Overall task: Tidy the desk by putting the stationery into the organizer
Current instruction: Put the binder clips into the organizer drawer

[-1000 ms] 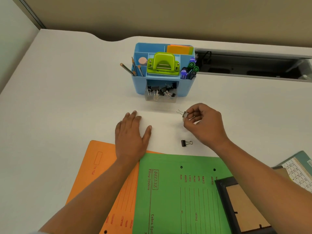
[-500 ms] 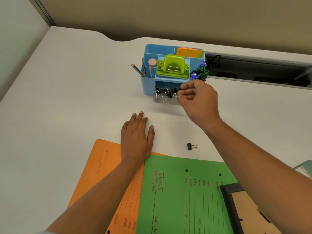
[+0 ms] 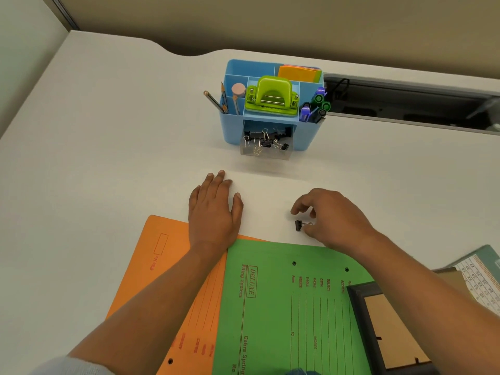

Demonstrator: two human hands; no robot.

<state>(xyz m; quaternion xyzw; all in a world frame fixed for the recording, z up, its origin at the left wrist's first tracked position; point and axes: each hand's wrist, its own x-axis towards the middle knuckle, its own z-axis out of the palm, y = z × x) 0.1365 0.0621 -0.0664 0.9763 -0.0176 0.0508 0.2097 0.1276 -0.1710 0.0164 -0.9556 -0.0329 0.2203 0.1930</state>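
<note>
Black binder clip point(image 3: 301, 226) lies on the white desk point(image 3: 108, 158) between the right hand's point(image 3: 332, 217) parted thumb and fingers, likely about to be pinched. Left hand point(image 3: 215, 209) rests flat beside it, fingers together. Beyond both hands, the blue organizer's point(image 3: 232, 131) clear drawer point(image 3: 266, 151) stands open, apparently awaiting the clip.

**White desk and what lies on it**

The white desk point(image 3: 108, 158) carries a blue organizer point(image 3: 232, 131) at its far middle. Near the front edge lie an orange folder point(image 3: 162, 266) and — overlapping it on the right — a green folder point(image 3: 270, 307). A small black binder clip point(image 3: 299, 226) sits on bare desk just beyond the green folder. The left hand point(image 3: 213, 212) rests flat, palm down, on the surface.
</note>
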